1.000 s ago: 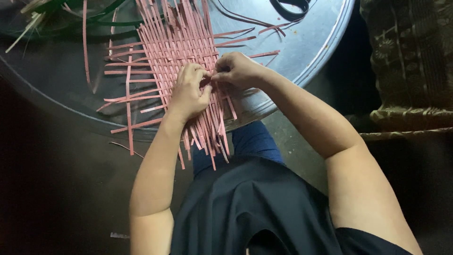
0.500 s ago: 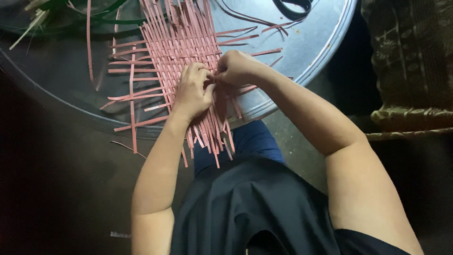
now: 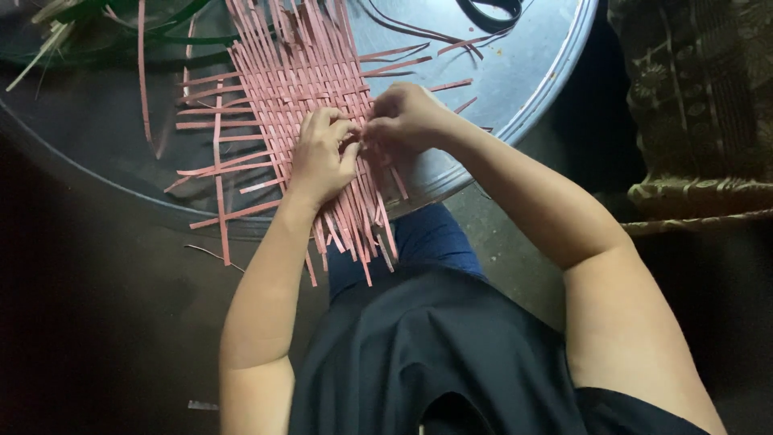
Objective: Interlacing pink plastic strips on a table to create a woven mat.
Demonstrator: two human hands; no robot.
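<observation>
Both hands meet at the near edge of a pink woven mat on the round metal table.

Your left hand [image 3: 320, 157] presses flat on the woven strips [image 3: 298, 80], fingers curled; your right hand [image 3: 403, 117] pinches a strip end beside it. You can judge the centre well interlaced, while loose ends still stick out on the left and hang over the table [image 3: 515, 89] rim toward your lap. Green strips [image 3: 97, 24] lie at the far left, a dark loop [image 3: 491, 12] at the top. No container shows.
</observation>
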